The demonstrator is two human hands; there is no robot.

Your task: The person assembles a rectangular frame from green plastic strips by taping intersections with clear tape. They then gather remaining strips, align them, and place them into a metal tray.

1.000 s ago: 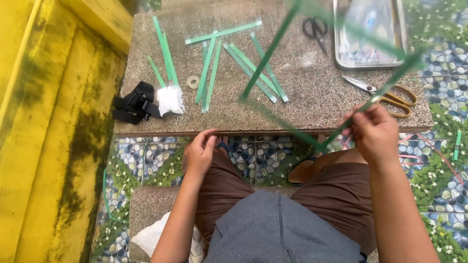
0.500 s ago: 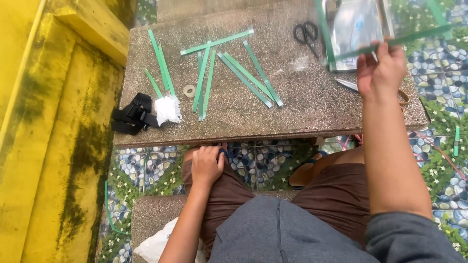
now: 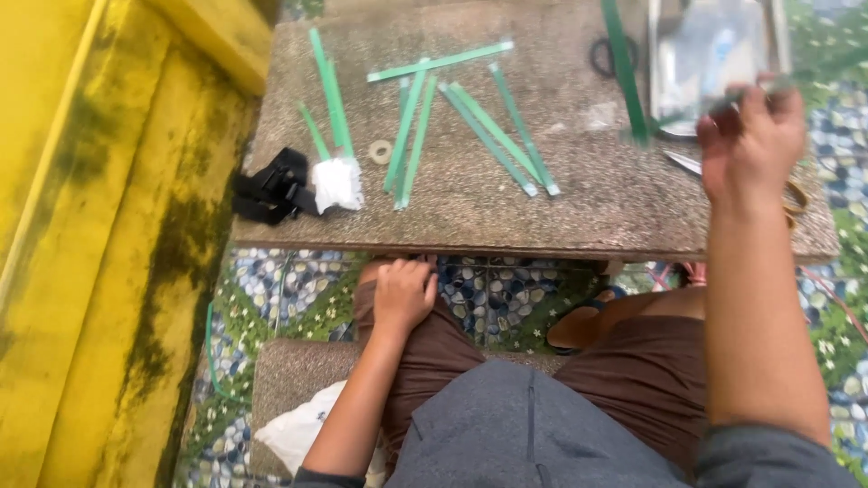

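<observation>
**Listener:** Where are the hands?

**Operator:** I look down from the head camera. My left hand (image 3: 403, 295) rests on my left knee, fingers curled loosely together, holding nothing. My right hand (image 3: 750, 145) is raised over the far right of the stone slab (image 3: 579, 217). Its fingers look pinched on a long green strip (image 3: 626, 72), though blur makes the grip hard to confirm.

**Listener:** What is the strip like?

**Operator:** Flat, narrow and stiff-looking, like plastic strapping. It runs up and away from the fingers, tilted. I judge it is held high to keep it off the table.

**Listener:** And around it?

**Operator:** More cut green strips (image 3: 452, 126) lie fanned on the speckled, rough slab, within easy reach. A shiny metal tray (image 3: 778, 36) sits at the far right, black-handled scissors (image 3: 604, 56) beside it. At the left edge are a black clip-like bundle (image 3: 271, 185), a white wad (image 3: 337, 183) and a small ring (image 3: 381, 151).
</observation>
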